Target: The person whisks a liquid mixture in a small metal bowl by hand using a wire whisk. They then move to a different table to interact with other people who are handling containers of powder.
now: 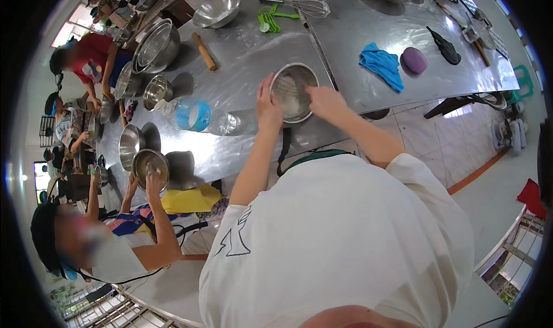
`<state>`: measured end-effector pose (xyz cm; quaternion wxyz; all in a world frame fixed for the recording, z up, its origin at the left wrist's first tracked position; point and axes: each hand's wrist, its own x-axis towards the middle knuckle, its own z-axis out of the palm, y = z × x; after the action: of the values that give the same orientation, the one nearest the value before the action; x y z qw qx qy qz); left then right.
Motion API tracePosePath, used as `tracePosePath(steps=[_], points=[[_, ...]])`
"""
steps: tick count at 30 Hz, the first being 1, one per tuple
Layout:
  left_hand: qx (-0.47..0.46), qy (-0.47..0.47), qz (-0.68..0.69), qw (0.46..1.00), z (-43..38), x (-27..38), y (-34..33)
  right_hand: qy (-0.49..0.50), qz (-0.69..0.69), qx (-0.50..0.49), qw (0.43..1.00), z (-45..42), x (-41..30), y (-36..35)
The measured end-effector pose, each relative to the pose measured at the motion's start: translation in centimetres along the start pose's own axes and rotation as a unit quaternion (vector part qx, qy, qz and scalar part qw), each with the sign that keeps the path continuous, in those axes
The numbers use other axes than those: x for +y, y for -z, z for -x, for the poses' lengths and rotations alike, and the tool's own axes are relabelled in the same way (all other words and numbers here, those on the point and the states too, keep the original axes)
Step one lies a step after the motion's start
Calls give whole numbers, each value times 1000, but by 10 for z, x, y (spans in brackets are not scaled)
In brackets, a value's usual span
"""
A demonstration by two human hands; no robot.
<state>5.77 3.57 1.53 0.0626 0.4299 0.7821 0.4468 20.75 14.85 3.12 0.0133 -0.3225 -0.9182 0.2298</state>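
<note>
A round stainless steel mixing bowl [314, 75] stands on the metal table in front of me. Pale, floury material [288, 95] covers part of its bottom. My left hand [268, 103] grips the bowl's left side, with fingers along its outer wall and rim. From the right, my right hand [326, 102] reaches over the rim, its fingertips inside the bowl near the right wall. Whether those fingers hold anything is too small to tell. Left of the bowl lies a clear plastic bottle [198, 115] with a blue label, on its side.
Beyond the bowl lie a rolling pin [204, 51], green measuring spoons [270, 19] and a whisk [306, 7]. A blue cloth [382, 66] and a purple round object [414, 60] lie to the right. A co-worker [116, 237] at left works in another bowl [166, 159]. The table bears a seam [319, 47].
</note>
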Motion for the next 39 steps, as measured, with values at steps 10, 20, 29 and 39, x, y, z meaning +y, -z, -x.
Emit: tracePosePath(steps=[10,20,29,39], points=[[11,-24,-17,999,-1,-3,3,28,-7,-16,999,-9,-1,0],[12,9,-23,1000,-4,-6,7,44,24,-53,997,-11,-13,16],[21,44,-20,999,-15,-13,2,31,32,-72,996,-8,-11,12],[42,59,-7,997,-20,-17,-4,43,-3,-56,998,-11,-10,13]])
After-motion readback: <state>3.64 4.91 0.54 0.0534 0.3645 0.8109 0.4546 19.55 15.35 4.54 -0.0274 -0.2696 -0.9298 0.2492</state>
